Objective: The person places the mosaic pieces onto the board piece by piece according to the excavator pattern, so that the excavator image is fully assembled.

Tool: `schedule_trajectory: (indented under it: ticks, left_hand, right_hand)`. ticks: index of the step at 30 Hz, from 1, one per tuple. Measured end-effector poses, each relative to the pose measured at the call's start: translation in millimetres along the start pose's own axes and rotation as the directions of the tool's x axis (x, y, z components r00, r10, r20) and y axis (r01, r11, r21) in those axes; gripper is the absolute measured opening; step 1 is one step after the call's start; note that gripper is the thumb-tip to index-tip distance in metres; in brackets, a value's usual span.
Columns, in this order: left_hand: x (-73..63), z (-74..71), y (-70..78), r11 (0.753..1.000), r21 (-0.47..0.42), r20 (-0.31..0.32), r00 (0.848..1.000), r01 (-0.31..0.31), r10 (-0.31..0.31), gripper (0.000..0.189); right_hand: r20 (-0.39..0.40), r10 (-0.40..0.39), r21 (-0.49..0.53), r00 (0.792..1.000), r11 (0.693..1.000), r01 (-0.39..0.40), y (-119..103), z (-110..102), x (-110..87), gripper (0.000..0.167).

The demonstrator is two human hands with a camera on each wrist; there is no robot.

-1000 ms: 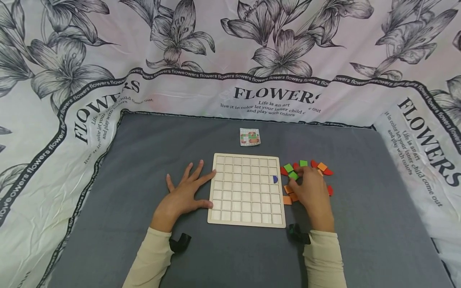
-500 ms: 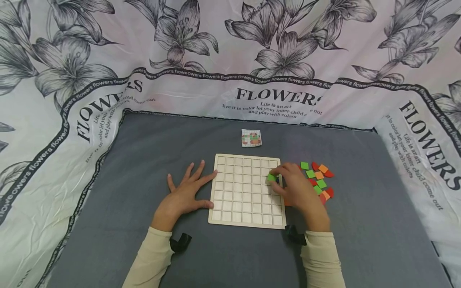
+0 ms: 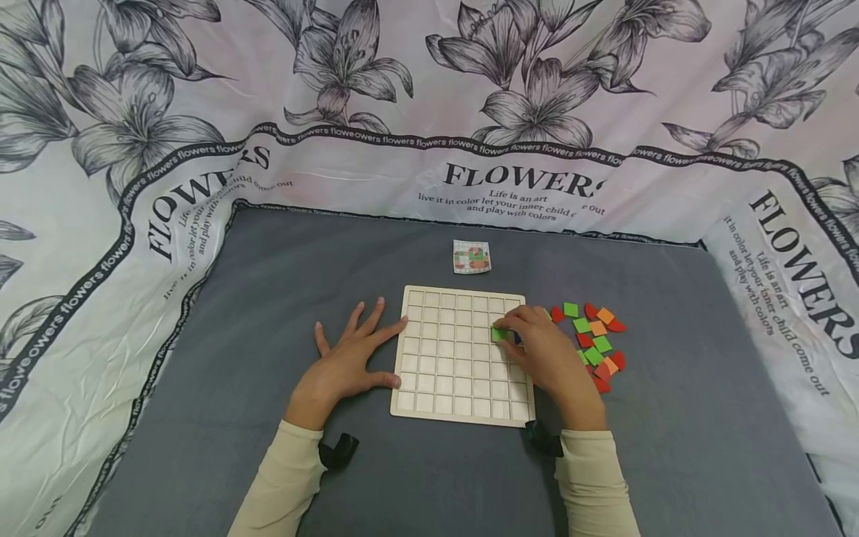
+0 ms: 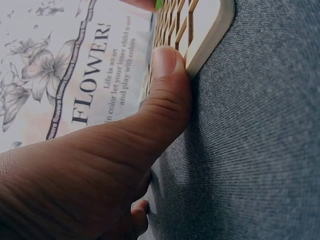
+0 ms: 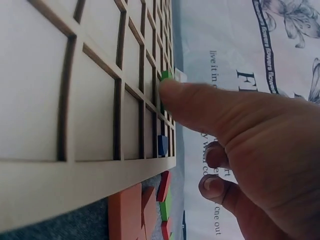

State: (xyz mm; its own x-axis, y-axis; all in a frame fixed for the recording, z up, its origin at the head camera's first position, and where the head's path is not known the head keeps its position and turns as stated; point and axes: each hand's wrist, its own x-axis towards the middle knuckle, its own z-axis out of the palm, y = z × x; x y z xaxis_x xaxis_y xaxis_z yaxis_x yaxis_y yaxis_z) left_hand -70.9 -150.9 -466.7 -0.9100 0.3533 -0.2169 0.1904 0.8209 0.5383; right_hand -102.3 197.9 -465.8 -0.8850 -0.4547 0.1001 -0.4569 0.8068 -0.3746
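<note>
A pale wooden grid board (image 3: 443, 365) lies on the grey cloth. My right hand (image 3: 546, 354) is over its right side, pinching a green square tile (image 3: 498, 335) at a cell in the third row from the top. In the right wrist view the thumb covers most of that green tile (image 5: 165, 75). A blue half-round piece (image 5: 163, 145) sits in the cell beside it, near the board's right edge. My left hand (image 3: 342, 373) is spread flat at the board's left edge, its thumb (image 4: 167, 75) and index fingertip touching the frame.
Several loose red, green and orange pieces are scattered right of the board, among them a green tile (image 3: 570, 309) and an orange tile (image 3: 597, 328). A small printed pattern card (image 3: 472, 257) lies beyond the board. Flower-printed cloth (image 3: 523, 179) rises behind and at both sides.
My right hand has taken a green tile from the loose pieces and carried it left onto the board, beside the blue piece. My left hand keeps its place at the board's edge.
</note>
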Motion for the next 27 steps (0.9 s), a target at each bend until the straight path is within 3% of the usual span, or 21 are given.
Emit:
schedule_trajectory:
  ticks: [19, 23, 27]
  left_hand:
    - [1.9, 1.9, -2.9, 1.000, 0.004, 0.003, 1.000, -0.002, 0.002, 0.102]
    - [1.5, 2.7, -3.2, 1.000, 0.010, 0.011, 1.000, -0.001, 0.000, 0.102]
    - [1.3, 3.4, -3.5, 1.000, 0.006, 0.005, 1.000, -0.002, 0.002, 0.102]
  right_hand:
    - [-0.006, 0.078, 0.013, 0.997, 0.997, -0.078, -2.0, 1.3, -1.8, 0.033]
    - [-0.065, 0.131, 0.014, 0.989, 0.991, -0.130, 1.6, 0.5, -4.8, 0.028]
    - [-0.169, 0.220, -0.012, 0.961, 0.974, -0.225, 4.8, -2.7, -7.3, 0.025]
